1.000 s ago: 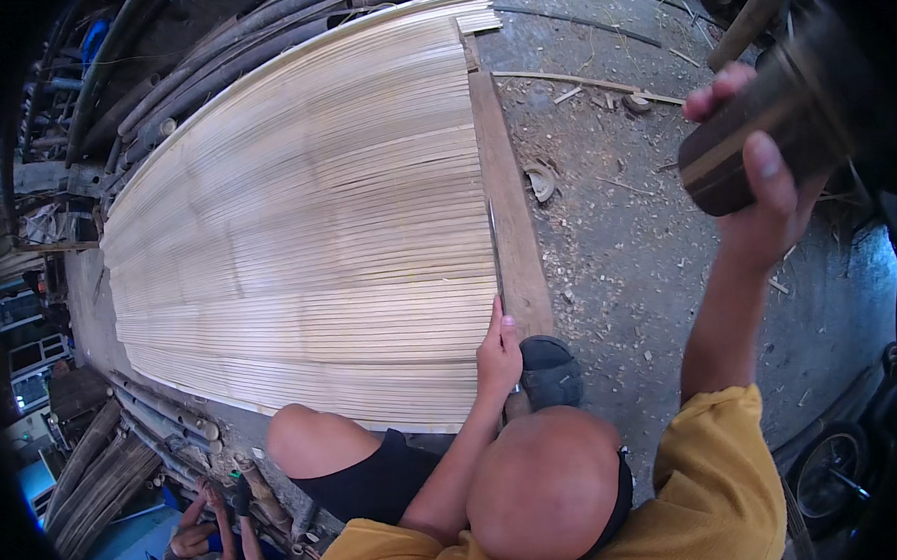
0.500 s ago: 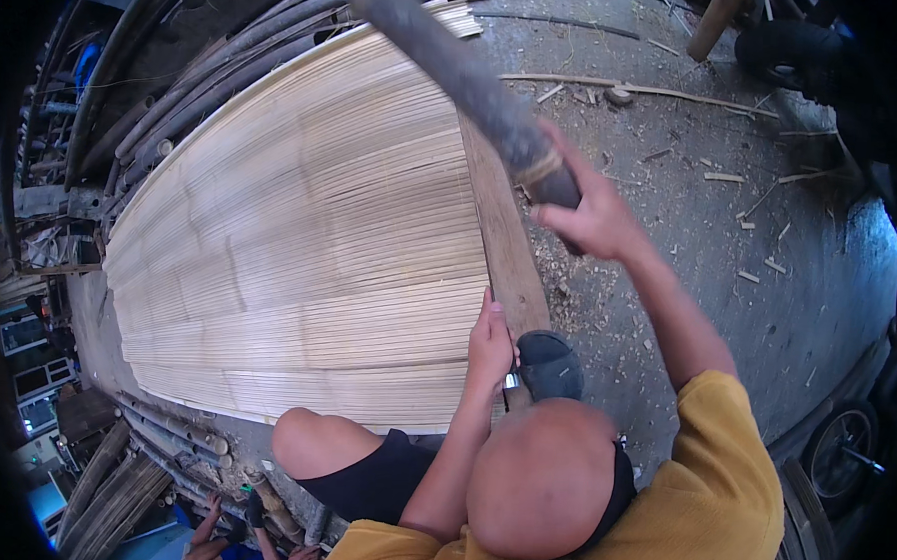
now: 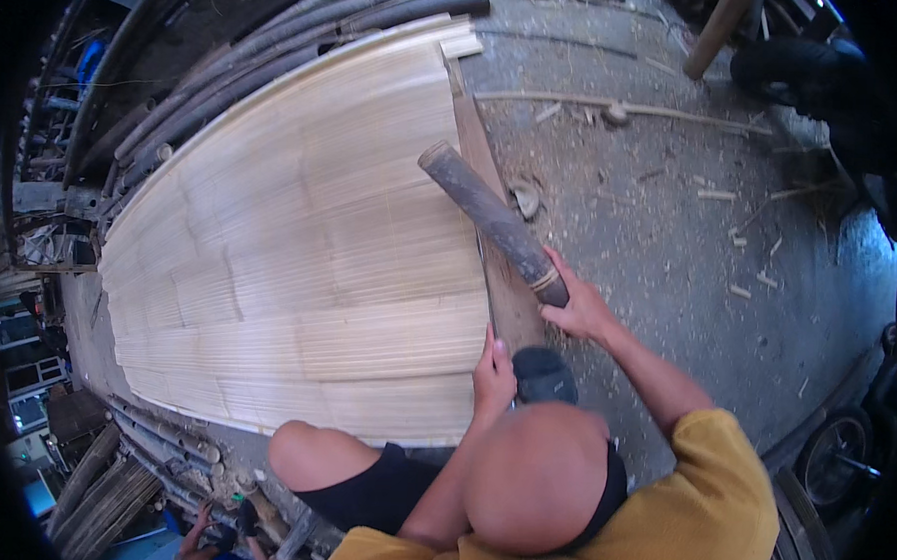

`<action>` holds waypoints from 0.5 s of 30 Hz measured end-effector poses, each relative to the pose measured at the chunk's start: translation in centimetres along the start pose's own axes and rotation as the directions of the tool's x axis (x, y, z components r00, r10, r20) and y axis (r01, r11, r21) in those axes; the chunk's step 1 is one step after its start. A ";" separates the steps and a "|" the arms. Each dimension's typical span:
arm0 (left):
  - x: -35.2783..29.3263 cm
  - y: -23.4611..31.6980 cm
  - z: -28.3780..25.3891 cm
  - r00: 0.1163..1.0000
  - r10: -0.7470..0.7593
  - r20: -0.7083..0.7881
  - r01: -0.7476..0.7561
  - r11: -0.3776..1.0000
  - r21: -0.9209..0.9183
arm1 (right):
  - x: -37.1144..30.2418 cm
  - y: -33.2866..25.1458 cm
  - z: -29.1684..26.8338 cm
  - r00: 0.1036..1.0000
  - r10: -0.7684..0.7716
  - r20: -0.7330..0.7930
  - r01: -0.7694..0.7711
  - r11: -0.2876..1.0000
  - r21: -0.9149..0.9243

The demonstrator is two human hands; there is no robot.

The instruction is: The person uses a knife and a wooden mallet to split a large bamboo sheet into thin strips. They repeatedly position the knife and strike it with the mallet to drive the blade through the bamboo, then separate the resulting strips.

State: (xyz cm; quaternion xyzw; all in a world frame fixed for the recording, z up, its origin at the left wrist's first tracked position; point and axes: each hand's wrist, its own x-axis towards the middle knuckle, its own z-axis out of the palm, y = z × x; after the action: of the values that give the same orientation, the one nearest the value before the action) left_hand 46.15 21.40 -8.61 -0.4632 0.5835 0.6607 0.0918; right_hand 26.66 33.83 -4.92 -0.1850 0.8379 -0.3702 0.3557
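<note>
My right hand (image 3: 581,311) is wrapped round one end of a short, thick, dark pole (image 3: 487,210), apparently bamboo. The pole slants toward the far left, over the edge of a broad panel of pale, narrow strips (image 3: 301,224). My left hand (image 3: 494,384) is closed at the panel's right edge, fingers pointing away from me. A slim dark tool runs along that edge under it, mostly hidden by the hand. Beside the edge lies a brown wooden plank (image 3: 517,308), with my dark shoe (image 3: 546,377) at its near end.
Wood chips and offcuts (image 3: 717,195) litter the grey floor on the right. A long thin strip (image 3: 666,111) lies farther off. Dark poles (image 3: 420,14) are stacked beyond the panel. A wheel (image 3: 836,457) stands at right. Another person's arms (image 3: 197,534) show at lower left.
My right hand has brought the pole down and nearer, from raised over the panel's far edge. My left hand stays at the edge, and now hides the tool's shiny metal collar.
</note>
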 end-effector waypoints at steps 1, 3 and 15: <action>1.4 1.1 0.5 0.997 0.072 -0.024 -0.071 0.997 0.028 | -0.2 -1.3 0.2 1.000 -0.018 -0.006 0.018 0.997 0.081; 0.4 -0.9 -0.1 0.996 0.087 -0.027 -0.082 0.987 0.140 | -0.2 -3.1 0.1 0.999 -0.016 -0.046 0.026 0.975 0.220; -1.9 0.3 -0.5 1.000 0.002 -0.014 0.002 0.976 0.219 | -1.8 -7.9 -4.8 0.880 -0.151 -0.450 0.354 0.840 0.411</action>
State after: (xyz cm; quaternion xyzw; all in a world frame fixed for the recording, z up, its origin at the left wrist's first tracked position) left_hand 47.28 21.65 -7.04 -0.4549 0.6534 0.5891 0.1381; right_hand 24.71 32.05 4.14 -0.1224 0.7410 -0.6409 0.1585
